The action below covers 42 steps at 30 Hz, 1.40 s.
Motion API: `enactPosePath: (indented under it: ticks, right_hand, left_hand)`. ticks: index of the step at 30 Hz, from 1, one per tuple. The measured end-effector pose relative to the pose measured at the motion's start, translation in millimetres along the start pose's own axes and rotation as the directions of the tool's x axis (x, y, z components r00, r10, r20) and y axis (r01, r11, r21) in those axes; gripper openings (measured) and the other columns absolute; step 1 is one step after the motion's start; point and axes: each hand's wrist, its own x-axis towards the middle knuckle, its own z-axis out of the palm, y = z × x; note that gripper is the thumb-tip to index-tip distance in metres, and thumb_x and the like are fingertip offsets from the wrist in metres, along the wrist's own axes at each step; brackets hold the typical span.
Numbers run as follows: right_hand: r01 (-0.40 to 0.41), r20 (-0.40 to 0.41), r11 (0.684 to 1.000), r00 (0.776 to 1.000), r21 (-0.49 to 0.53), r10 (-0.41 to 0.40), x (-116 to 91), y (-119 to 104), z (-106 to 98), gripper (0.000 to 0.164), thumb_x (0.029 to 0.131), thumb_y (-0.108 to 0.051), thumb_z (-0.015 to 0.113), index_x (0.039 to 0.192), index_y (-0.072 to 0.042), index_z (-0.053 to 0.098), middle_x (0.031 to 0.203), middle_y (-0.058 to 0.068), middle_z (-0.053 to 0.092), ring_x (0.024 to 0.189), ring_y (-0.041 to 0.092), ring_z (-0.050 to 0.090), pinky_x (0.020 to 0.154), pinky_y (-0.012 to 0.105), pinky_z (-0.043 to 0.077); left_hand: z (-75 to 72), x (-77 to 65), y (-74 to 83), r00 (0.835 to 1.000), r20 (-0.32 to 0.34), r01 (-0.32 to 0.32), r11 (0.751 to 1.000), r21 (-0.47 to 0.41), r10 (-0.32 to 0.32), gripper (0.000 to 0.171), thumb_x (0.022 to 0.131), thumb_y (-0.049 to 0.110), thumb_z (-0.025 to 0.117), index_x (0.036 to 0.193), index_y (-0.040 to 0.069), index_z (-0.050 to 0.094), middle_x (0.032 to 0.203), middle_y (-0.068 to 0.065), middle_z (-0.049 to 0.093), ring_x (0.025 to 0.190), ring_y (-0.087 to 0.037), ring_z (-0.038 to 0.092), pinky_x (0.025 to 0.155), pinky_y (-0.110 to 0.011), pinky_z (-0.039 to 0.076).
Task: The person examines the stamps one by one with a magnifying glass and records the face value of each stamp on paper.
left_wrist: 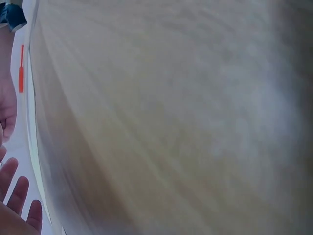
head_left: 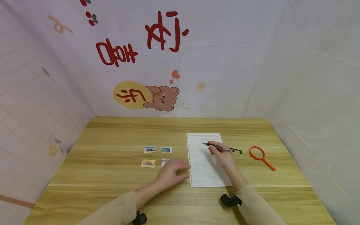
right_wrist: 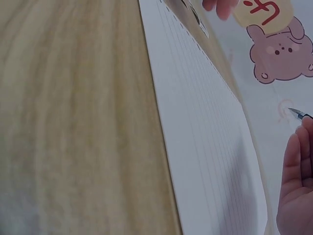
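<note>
In the head view my right hand [head_left: 225, 156] pinches a black-and-clear pen [head_left: 235, 151] over a lined loose-leaf sheet [head_left: 203, 175]. The pen lies nearly level, its tip pointing left, above the upper half of the page. My left hand [head_left: 173, 172] is at the sheet's left edge, fingers loosely bent toward the paper and holding nothing. Its knuckles partly cover one of several small stamp-like pictures [head_left: 148, 163]. The right wrist view catches the pen tip [right_wrist: 297, 113] beyond the fingers, away from the sheet [right_wrist: 195, 147]. The left wrist view shows spread fingers [left_wrist: 18, 196] at its lower left.
A red magnifying glass [head_left: 269, 164] lies right of the sheet on the wooden table [head_left: 126, 131]. Fabric walls surround the table at the back and sides, the back one printed with a bear [head_left: 166, 98]. Black devices [head_left: 230, 200] sit at both wrists.
</note>
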Motion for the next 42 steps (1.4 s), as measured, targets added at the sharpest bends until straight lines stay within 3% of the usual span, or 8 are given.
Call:
enactPosePath:
  ticks: [10, 18, 22, 28, 34, 42]
  right_hand:
    - [-0.016, 0.039, 0.999, 0.999, 0.028, 0.015, 5.2, 0.5, 9.1, 0.032, 0.095, -0.005, 0.066, 0.119, 0.016, 0.063, 0.099, 0.025, 0.071, 0.082, 0.017, 0.069, 0.073, 0.028, 0.058]
    - [-0.05, 0.028, 0.998, 0.998, -0.033, 0.051, 12.2, 11.1, 12.6, 0.028, 0.094, -0.007, 0.068, 0.118, 0.009, 0.067, 0.103, 0.03, 0.068, 0.088, 0.032, 0.068, 0.076, 0.033, 0.058]
    - [-0.078, 0.011, 0.996, 0.997, -0.039, 0.078, 19.6, 25.9, 12.3, 0.031, 0.093, -0.013, 0.071, 0.118, 0.003, 0.069, 0.104, 0.026, 0.069, 0.093, 0.037, 0.066, 0.078, 0.035, 0.058]
    - [-0.074, -0.008, 0.994, 0.997, -0.079, 0.074, 23.4, 30.9, 14.6, 0.034, 0.09, -0.021, 0.075, 0.116, 0.0, 0.071, 0.098, 0.021, 0.071, 0.086, 0.026, 0.067, 0.074, 0.028, 0.057]
    - [-0.044, -0.015, 0.993, 0.999, -0.11, 0.042, 28.6, 30.9, 16.8, 0.025, 0.091, -0.017, 0.075, 0.11, -0.002, 0.073, 0.095, 0.019, 0.071, 0.081, 0.021, 0.067, 0.073, 0.029, 0.057]
    - [-0.071, -0.015, 0.963, 0.997, -0.261, 0.069, 36.2, 35.7, 19.8, 0.017, 0.092, -0.018, 0.071, 0.106, -0.008, 0.073, 0.094, 0.005, 0.072, 0.084, 0.017, 0.067, 0.073, 0.028, 0.054]
  left_hand:
    - [13.7, -0.2, 4.0, 0.995, 0.093, -0.032, 0.999, 0.036, 0.029, 0.034, 0.083, 0.02, 0.081, 0.115, 0.009, 0.075, 0.122, -0.005, 0.069, 0.114, -0.023, 0.06, 0.098, -0.039, 0.046]
    - [17.5, 2.4, 3.1, 0.991, 0.132, -0.043, 0.992, 0.122, 0.027, 0.038, 0.085, 0.024, 0.08, 0.12, 0.012, 0.073, 0.127, -0.002, 0.066, 0.119, -0.02, 0.058, 0.101, -0.038, 0.045]
    - [18.0, 3.5, -0.6, 0.986, 0.161, -0.058, 0.986, 0.159, 0.032, 0.041, 0.085, 0.026, 0.08, 0.123, 0.012, 0.072, 0.131, -0.003, 0.065, 0.123, -0.022, 0.056, 0.103, -0.039, 0.044]
    - [17.7, 3.4, -3.2, 0.978, 0.205, -0.072, 0.976, 0.206, 0.029, 0.042, 0.086, 0.026, 0.078, 0.125, 0.011, 0.071, 0.136, -0.004, 0.061, 0.13, -0.024, 0.051, 0.106, -0.042, 0.041]
    - [16.2, 3.9, -1.3, 0.972, 0.232, -0.072, 0.969, 0.235, 0.016, 0.042, 0.087, 0.028, 0.077, 0.125, 0.012, 0.071, 0.139, -0.004, 0.058, 0.132, -0.025, 0.049, 0.107, -0.042, 0.04]
    - [13.4, 3.7, -0.3, 0.97, 0.242, -0.068, 0.965, 0.254, 0.005, 0.038, 0.087, 0.03, 0.077, 0.121, 0.013, 0.074, 0.139, -0.003, 0.059, 0.133, -0.024, 0.048, 0.107, -0.042, 0.04]
